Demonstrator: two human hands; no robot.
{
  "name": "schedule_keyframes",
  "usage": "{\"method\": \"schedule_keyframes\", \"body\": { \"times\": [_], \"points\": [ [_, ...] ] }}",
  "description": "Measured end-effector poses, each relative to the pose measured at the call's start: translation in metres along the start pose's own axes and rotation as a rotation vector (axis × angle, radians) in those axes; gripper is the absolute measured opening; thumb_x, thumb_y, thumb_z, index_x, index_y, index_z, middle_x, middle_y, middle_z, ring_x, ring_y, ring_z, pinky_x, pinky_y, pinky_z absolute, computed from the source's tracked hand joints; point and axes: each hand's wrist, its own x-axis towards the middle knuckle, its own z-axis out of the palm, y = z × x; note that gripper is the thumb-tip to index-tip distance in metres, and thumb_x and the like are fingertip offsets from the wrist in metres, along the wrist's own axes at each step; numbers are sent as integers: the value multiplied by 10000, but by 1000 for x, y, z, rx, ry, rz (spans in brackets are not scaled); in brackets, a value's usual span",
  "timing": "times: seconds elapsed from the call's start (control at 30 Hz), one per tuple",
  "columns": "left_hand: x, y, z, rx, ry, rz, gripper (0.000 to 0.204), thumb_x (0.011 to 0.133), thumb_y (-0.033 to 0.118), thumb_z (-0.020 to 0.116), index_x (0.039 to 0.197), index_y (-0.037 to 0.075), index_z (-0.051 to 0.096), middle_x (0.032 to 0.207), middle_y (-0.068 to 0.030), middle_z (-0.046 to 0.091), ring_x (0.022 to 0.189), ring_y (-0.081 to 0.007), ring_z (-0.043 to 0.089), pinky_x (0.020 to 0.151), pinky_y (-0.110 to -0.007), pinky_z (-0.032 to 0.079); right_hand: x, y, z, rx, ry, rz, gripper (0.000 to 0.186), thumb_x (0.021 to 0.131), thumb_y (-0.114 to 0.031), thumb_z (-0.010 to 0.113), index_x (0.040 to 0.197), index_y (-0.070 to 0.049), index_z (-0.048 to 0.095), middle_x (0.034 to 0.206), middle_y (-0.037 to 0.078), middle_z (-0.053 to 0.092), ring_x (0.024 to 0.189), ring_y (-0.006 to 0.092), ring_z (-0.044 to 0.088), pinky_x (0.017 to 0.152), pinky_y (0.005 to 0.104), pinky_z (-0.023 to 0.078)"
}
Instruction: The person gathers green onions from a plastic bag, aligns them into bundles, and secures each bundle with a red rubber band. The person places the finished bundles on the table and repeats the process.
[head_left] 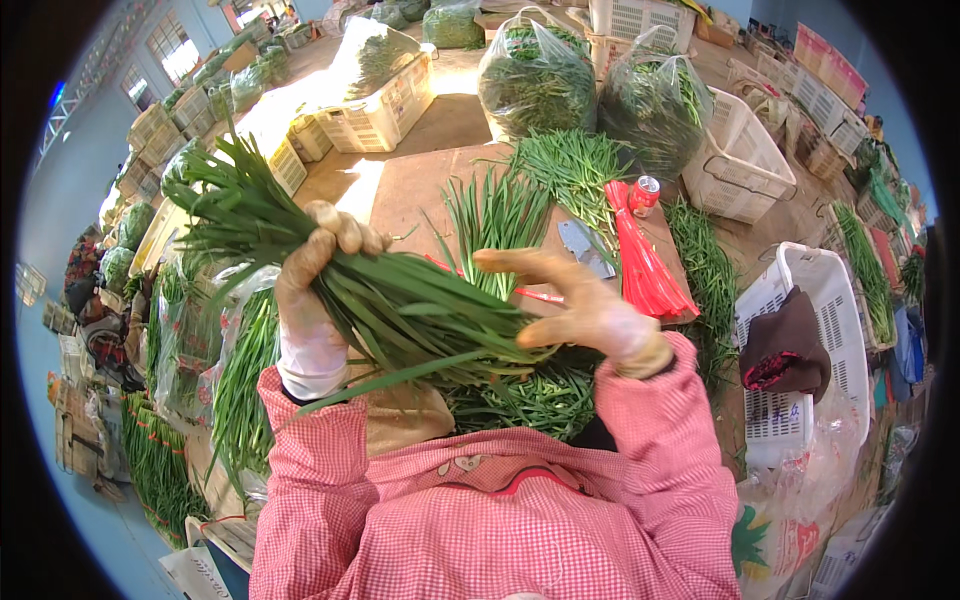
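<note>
A thick bunch of garlic chives point(420, 300) lies slantwise across the front of my body, leafy tips toward the upper left. Wrapped around its middle is my gloved left hand point(318, 255), fingers closed. My gloved right hand point(585, 305) is at the bunch's right end, thumb and fingers spread apart; whether the thumb touches the stalks I cannot tell. Beyond the bunch, a smaller heap of chives point(495, 225) rests on a brown board point(415, 190). Red tie strips point(648, 265) fan out on the right, beside a grey metal plate point(583, 247) and a red can point(645, 194).
More loose chives point(570, 160) cover the board's far side. Two filled plastic bags point(535, 85) stand beyond it. White crates point(740, 160) are at the right, one with a dark cloth point(790, 345) over its edge. Bundled chives point(155, 470) lie at the left.
</note>
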Motion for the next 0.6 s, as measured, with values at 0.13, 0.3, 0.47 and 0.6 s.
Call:
{"method": "schedule_keyframes", "body": {
  "times": [0.13, 0.3, 0.47, 0.6],
  "points": [
    [2, 20, -19, -78, 214, 70, 123, 1011, 174, 632, 1062, 62, 627, 921, -33, 649, 928, -228, 642, 982, -416, 513, -1, 57, 35, 501, -341, 331, 825, 870, -231, 810, 1579, -102, 408, 1479, 74, 574, 1331, 174, 532, 1117, 319, 403],
    [-19, 21, -70, -58, 370, 30, 119, 1018, 182, 625, 1009, 67, 652, 965, -24, 681, 957, -195, 662, 939, -393, 556, -42, 86, 104, 812, -18, 593, 684, 933, -226, 767, 1504, -27, 447, 1303, 73, 639, 1014, 138, 665, 813, 228, 512],
    [-59, 23, -115, -16, 465, -19, 133, 1009, 195, 625, 1035, 74, 673, 999, -45, 693, 978, -192, 667, 875, -381, 583, -40, 79, 140, 642, 92, 878, 233, 1042, -206, 586, 1120, -6, 676, 627, -45, 492, 471, 51, 394, 422, 220, 296],
    [-98, 46, -151, 72, 650, 85, 140, 1000, 206, 642, 1033, 76, 684, 1019, -45, 699, 1003, -189, 663, 875, -377, 579, -92, 104, 100, 658, 40, 806, 282, 1075, -237, 527, 1028, -24, 706, 577, -88, 374, 449, 26, 271, 392, 225, 206]
  ]
}}
